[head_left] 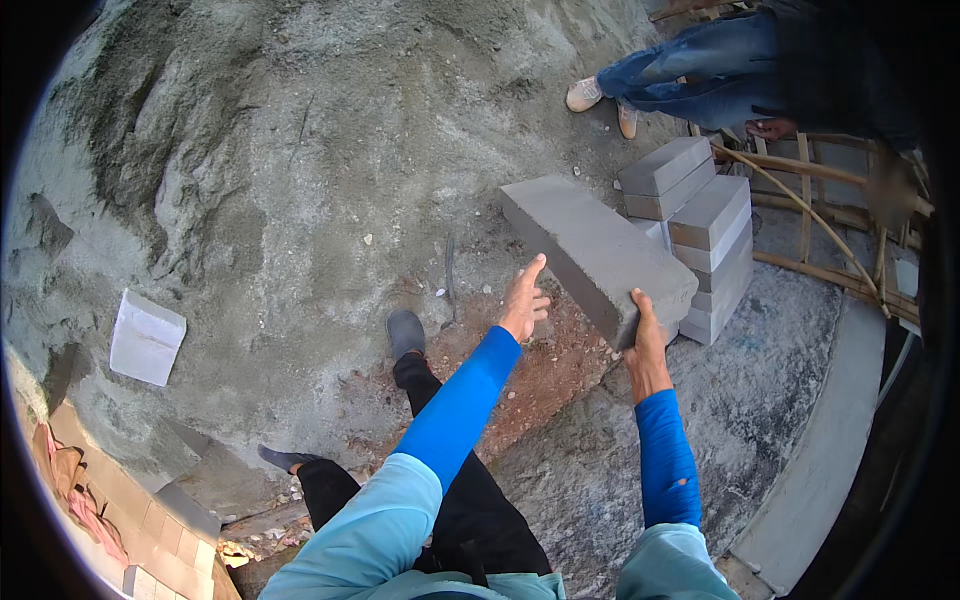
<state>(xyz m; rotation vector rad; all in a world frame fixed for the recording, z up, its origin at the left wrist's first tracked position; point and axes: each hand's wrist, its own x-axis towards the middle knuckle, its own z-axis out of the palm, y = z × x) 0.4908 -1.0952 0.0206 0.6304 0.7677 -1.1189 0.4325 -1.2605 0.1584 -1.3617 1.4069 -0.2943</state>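
Observation:
A long grey concrete block [600, 250] is held tilted beside a stack of similar blocks [712, 225]. My right hand [646, 345] grips its near end, thumb on the upper face and the other fingers mostly hidden against the end. My left hand [525, 303] is by the block's left long side, fingers apart and partly bent. Its raised fingertip comes close to the block's lower edge; whether it touches I cannot tell.
Another person in blue jeans [700, 70] stands beyond the stack. Bamboo poles [830, 200] lie at the right. A pale block [147, 338] lies on the rough sandy ground [300, 150] at the left. A curved ledge [825, 440] borders the right side.

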